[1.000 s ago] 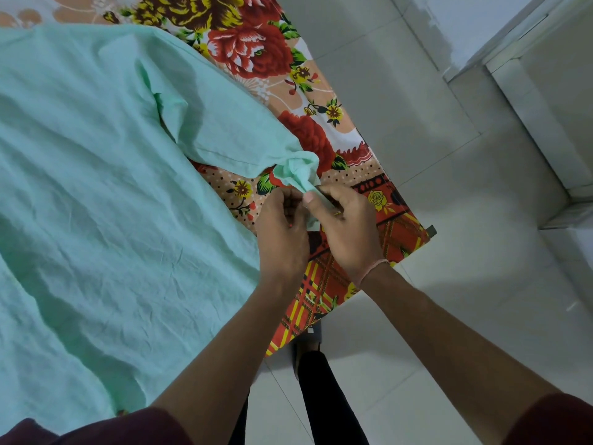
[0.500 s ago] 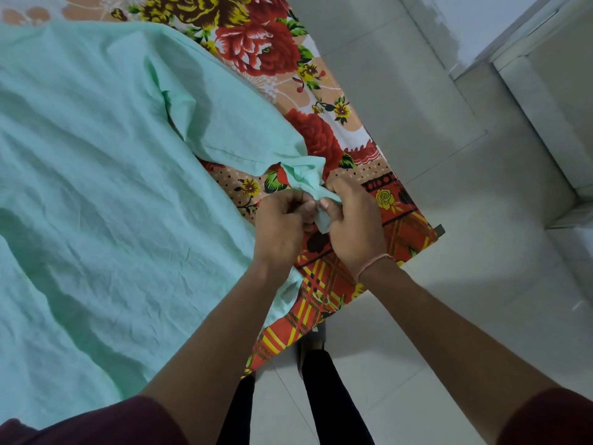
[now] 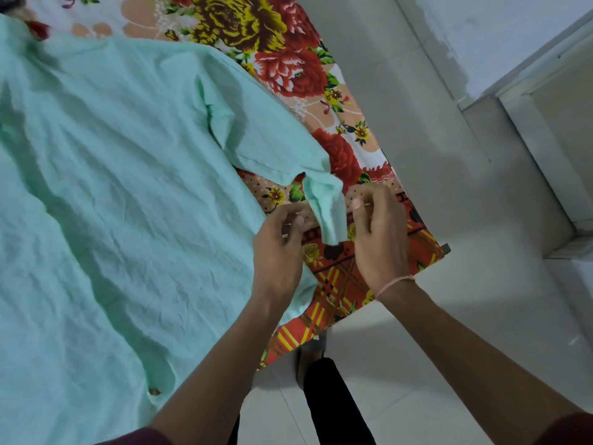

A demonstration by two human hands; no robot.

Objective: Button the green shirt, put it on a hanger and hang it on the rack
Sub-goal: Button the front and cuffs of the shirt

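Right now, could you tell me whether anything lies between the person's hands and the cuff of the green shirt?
Nothing visible does. The left hand and right hand flank the cuff of the green shirt, which hangs free between them over the floral cloth. No hanger or rack is in view.

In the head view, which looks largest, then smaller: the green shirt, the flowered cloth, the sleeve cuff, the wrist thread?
1. green shirt
2. flowered cloth, partly covered by the shirt, so its true size is unsure
3. sleeve cuff
4. wrist thread
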